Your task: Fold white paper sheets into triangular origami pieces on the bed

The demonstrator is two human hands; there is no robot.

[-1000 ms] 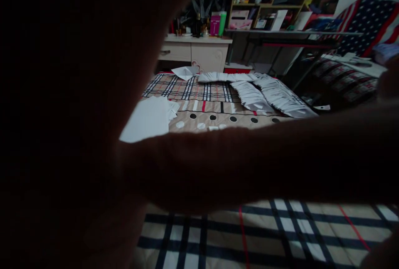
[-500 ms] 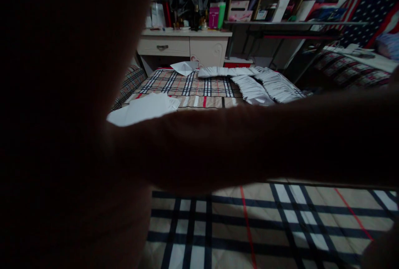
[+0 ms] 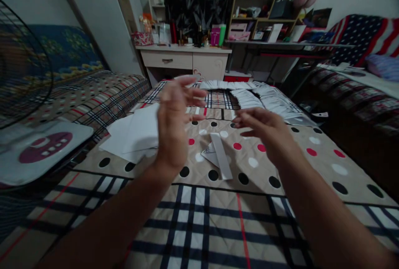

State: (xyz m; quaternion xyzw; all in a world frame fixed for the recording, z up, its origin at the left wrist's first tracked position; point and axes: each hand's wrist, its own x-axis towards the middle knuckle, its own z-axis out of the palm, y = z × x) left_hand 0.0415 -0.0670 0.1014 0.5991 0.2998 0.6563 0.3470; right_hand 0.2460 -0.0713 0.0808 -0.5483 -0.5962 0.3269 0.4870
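Observation:
My left hand (image 3: 176, 121) is raised over the bed, palm turned inward, fingers apart and holding nothing. Across from it, my right hand (image 3: 262, 130) hovers with loosely curved, slightly blurred fingers and nothing visible in them. Between and below the two hands lies a narrow folded paper strip (image 3: 222, 157). A small folded paper piece with printed marks (image 3: 210, 153) rests partly under this strip. Loose white paper sheets (image 3: 137, 130) are spread to the left, partly hidden by my left hand. Rows of folded paper pieces (image 3: 274, 99) stand at the far right of the bed.
A checked and dotted bedcover (image 3: 218, 215) spreads under everything. At the left are a fan (image 3: 23, 65) and a white lid-like surface with a purple oval (image 3: 62, 132). Behind the bed stand a white dresser (image 3: 177, 58) and a shelf with boxes (image 3: 252, 18).
My hands and arms, which were dark and close across the camera, have moved down and forward over the bed. The paper strip and folded piece between them are now visible.

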